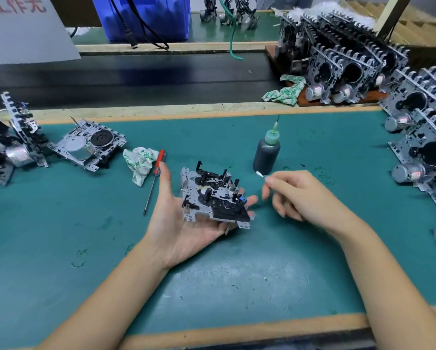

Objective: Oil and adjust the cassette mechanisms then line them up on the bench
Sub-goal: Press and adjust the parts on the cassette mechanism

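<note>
Right now we've got one cassette mechanism (213, 195) lying on our upturned left hand (184, 223), fingers mostly straight beneath it and partly hidden, thumb up beside its left edge. Our right hand (295, 195) hovers just right of it, fingers curled, thumb and forefinger pinching something small and white (259, 173) we can't identify. Behind it the oil bottle (267, 152) stands upright on the green mat (237, 274); the stacked mechanisms (424, 147) at right are cut off by the frame.
</note>
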A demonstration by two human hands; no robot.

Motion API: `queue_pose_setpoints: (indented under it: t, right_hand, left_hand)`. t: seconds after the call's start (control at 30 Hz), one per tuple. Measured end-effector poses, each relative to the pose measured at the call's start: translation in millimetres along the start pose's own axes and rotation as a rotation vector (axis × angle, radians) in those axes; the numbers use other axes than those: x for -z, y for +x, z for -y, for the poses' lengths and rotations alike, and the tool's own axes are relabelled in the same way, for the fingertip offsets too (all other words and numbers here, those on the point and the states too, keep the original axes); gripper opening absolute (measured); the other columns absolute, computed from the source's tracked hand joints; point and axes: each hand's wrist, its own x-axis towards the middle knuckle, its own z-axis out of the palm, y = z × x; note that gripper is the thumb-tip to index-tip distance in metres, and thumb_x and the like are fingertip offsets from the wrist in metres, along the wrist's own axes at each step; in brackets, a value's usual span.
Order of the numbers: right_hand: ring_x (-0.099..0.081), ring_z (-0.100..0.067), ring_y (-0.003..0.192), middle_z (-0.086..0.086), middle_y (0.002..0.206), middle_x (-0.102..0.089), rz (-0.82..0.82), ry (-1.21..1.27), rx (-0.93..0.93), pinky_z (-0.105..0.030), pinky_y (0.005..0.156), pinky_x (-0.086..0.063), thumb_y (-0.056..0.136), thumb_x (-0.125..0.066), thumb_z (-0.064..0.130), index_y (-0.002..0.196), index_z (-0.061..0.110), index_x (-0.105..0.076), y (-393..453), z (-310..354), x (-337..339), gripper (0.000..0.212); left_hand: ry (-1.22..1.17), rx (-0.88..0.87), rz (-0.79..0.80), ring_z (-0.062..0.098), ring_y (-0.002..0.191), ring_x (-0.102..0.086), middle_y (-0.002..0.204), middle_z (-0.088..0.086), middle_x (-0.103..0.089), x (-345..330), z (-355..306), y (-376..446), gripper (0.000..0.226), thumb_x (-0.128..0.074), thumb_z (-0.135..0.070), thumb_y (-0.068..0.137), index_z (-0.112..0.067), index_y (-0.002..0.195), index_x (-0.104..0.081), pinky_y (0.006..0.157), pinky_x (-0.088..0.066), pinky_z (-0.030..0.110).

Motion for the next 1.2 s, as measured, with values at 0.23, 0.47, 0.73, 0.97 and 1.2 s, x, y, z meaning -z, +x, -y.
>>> queue_pose_setpoints:
  t: [0.23,0.47,0.73,0.97,1.2]
  right_hand:
    - [-0.055,-0.017,0.093,0.008,0.095,-0.066,-0.316,-0.910,0.293,-0.029,0.069,-0.040,0.090,-0.059,0.031,0.110,0.028,-0.067,-3,-5,-1,0.022]
    - [-0.053,-0.023,0.112,-0.002,0.118,-0.061,-0.079,-1.008,0.554,-0.034,0.092,-0.038,0.077,-0.075,0.033,0.131,0.014,-0.055,-11,-2,-8,0.061]
    - [-0.056,-0.024,0.073,0.000,0.077,-0.057,-0.195,-1.038,0.686,-0.032,0.070,-0.041,0.076,-0.053,0.067,0.076,0.012,-0.060,-39,-18,-11,0.056]
    - [-0.053,-0.024,0.066,0.000,0.069,-0.053,-0.345,-0.989,0.592,-0.030,0.067,-0.036,0.077,-0.050,0.066,0.069,0.011,-0.057,-45,-30,-5,0.056]
    - [-0.053,-0.024,0.063,-0.002,0.063,-0.053,-0.412,-1.020,0.638,-0.029,0.072,-0.034,0.080,-0.050,0.058,0.065,0.009,-0.056,-44,-33,-13,0.052]
  left_hand:
    - [0.214,0.077,0.105,0.045,0.122,-0.051,0.137,0.026,-0.049,-1,-4,-2,0.086,-0.045,-0.071,0.080,-0.003,0.132,-0.053,0.099,-0.044,0.055]
    - [0.407,0.221,0.143,0.038,0.109,-0.061,0.130,0.019,-0.058,-2,-9,-9,0.071,-0.068,-0.060,0.074,-0.012,0.125,-0.063,0.096,-0.044,0.057]
    - [0.520,0.354,0.053,0.033,0.116,-0.057,0.124,0.023,-0.060,4,-31,-16,0.115,-0.044,-0.093,0.054,0.002,0.116,-0.066,0.106,-0.039,0.044]
    - [1.366,-0.149,-0.411,0.008,0.050,-0.057,0.062,-0.002,-0.065,-7,-24,-33,0.067,-0.050,-0.080,0.066,-0.017,0.077,-0.067,0.048,-0.045,0.025]
    - [2.308,-0.475,-0.565,0.019,0.055,-0.062,0.050,-0.007,-0.057,-5,22,-46,0.065,-0.030,-0.092,0.055,-0.027,0.057,-0.034,0.048,-0.036,0.029]
